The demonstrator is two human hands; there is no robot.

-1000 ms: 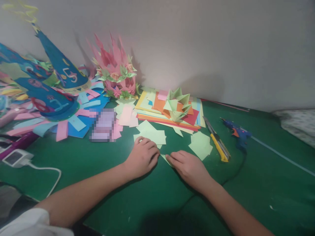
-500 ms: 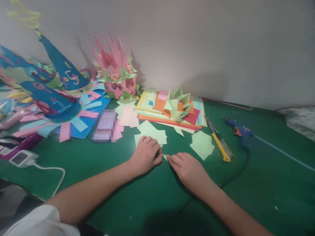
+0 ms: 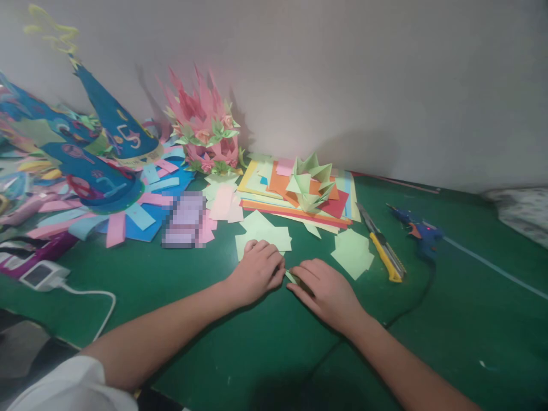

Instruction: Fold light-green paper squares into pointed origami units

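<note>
Inward from the near edge of the green surface (image 3: 222, 354), a small green paper piece (image 3: 291, 277) is between the two hands. The left hand (image 3: 258, 267) pinches its left end; the right hand (image 3: 327, 292) has thumb and fingers parted around its right end, grip not determinable. Beyond lie loose green sheets (image 3: 268, 237). Near the far edge, a paper stack (image 3: 249, 184) carries a folded green ring (image 3: 302, 184).

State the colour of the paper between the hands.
The paper is light green, clearest in the head view.
</note>
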